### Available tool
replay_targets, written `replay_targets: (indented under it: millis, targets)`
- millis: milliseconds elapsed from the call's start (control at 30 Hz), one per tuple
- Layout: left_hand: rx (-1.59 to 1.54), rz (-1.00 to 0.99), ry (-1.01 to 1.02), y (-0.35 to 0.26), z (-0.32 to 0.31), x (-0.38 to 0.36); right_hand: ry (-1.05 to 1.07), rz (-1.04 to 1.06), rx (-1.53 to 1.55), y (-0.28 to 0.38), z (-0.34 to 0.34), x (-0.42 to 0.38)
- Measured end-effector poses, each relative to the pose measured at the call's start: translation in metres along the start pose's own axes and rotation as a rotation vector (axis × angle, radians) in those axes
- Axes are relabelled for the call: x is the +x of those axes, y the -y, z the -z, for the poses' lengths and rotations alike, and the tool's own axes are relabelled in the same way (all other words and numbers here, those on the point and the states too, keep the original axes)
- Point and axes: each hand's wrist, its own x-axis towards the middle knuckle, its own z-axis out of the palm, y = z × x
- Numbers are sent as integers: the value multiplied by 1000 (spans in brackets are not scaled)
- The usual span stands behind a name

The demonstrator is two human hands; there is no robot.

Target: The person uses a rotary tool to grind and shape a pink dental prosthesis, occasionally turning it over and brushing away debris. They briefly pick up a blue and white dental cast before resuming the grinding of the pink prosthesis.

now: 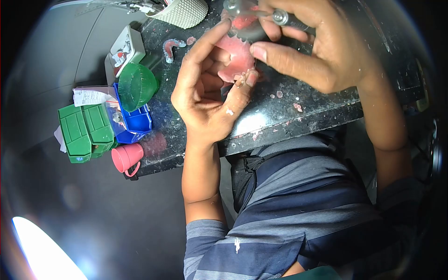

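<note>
My left hand is closed around the edges of a pink denture plate, its thumb at the lower rim and fingertips at the upper side. Small pale tooth-like points line the plate's upper edge. My right hand grips a metal-tipped hand tool with a dark handle, its thumb tip right at the plate's right side. The tool's thin shaft points left above the plate. Behind it stands a blurred clear glass vessel with something red showing at it.
On the black worktop lie pink scraps and a horseshoe-shaped pink and bluish piece. Along the left are a white woven basket, a white tray, a green bowl, blue bin, green bins and pink mug.
</note>
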Motion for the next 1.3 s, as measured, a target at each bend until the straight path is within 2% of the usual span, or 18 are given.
replay_targets:
  millis: [133,200,333,400,433,500,633,700,733,767,833,1000,1067,1300]
  targets:
    - [-207,66,38,-5,-3,1,-13,40,23,-8,-10,0]
    - [-270,88,37,-5,-5,0,-148,54,422,-20,-27,-3]
    - [-217,102,-17,-8,-5,0,-25,81,181,-9,-13,-3]
    - [-193,108,-40,-11,-4,5,-67,-129,313,5,-14,-4]
    - [-229,105,-114,-10,-6,5,-65,-128,312,9,-13,-3]
    - [-311,73,-115,-4,2,5,-51,-138,254,13,-12,-1]
    - [-269,-16,-166,-4,3,1,59,-129,280,-2,-6,0]
    - [-200,-77,-91,-2,8,-2,3,-8,344,-6,-12,3]
    - [-254,-75,-80,0,10,-4,67,-75,112,16,-4,7]
    - [-258,-76,-83,0,11,-5,70,-77,108,12,-4,7]
    - [-263,-50,-69,-3,10,-5,153,70,161,-4,-5,5]
    - [-325,-38,-112,-8,4,-3,122,63,165,6,-1,9]
    - [-279,-50,-115,-6,5,-4,229,74,14,-3,-2,8]
    - [-295,-61,-145,-8,4,-4,271,-62,99,-8,-7,2]
